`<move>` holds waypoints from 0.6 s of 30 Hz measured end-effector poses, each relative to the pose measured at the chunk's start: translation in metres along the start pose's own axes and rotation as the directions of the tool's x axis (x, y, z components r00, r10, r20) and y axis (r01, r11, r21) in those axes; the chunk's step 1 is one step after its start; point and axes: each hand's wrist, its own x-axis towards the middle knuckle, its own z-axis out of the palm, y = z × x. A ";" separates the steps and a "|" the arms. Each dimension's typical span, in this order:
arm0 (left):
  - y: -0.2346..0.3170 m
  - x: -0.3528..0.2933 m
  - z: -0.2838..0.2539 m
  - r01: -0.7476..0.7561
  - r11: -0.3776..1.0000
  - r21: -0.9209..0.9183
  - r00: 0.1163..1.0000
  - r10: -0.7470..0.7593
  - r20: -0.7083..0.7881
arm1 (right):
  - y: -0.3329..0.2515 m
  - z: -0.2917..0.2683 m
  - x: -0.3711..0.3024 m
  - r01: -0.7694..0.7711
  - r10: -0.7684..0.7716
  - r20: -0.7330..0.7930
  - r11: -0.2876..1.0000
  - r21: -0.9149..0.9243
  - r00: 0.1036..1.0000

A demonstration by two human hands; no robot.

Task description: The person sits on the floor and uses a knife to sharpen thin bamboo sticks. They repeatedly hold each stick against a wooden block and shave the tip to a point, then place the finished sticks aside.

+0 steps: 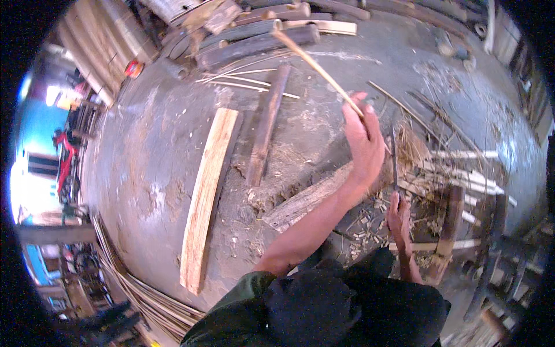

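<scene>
Raised out in front, my left hand (365,136) is closed round a thin bamboo stick (321,69), which slants up to the far left. My right hand (398,217) grips the handle of a long, narrow-bladed knife (395,165), its dark blade pointing away from me. The stick's near end comes close to the blade; whether they touch I cannot tell. Under my left forearm lies a weathered wooden block (309,196), partly hidden by the arm. Small wood chips (370,225) are scattered round my right hand, with a heap of pale shavings (410,147) just beyond.
To the left lie a pale plank (208,199) and a dark board (269,127). Thin sticks (248,78) rest farther off, before stacked bamboo and timber (260,43). Long strips (147,303) are bundled at lower left; split white pieces (474,179) litter the right.
</scene>
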 end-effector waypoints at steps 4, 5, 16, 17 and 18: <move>-0.027 -0.024 -0.016 0.120 0.992 0.031 0.991 -0.121 0.049 | 0.005 -0.005 0.006 -0.043 0.040 0.062 0.998 0.042 0.997; -0.044 -0.031 -0.029 0.193 0.979 -0.065 0.981 -0.192 0.025 | 0.007 -0.005 0.007 -0.022 0.020 0.062 0.999 0.029 0.998; -0.125 0.058 -0.193 0.354 0.801 -0.484 0.692 -0.572 -0.441 | 0.002 0.007 -0.011 -0.065 0.069 -0.031 0.990 0.121 0.997; -0.125 0.085 -0.203 0.347 0.774 -0.530 0.716 -0.584 -0.384 | -0.001 0.006 -0.011 -0.108 0.114 -0.043 0.985 0.133 0.993; -0.122 0.123 -0.213 0.342 0.743 -0.575 0.737 -0.591 -0.326 | 0.005 0.006 -0.008 -0.054 0.059 -0.031 0.987 0.152 0.998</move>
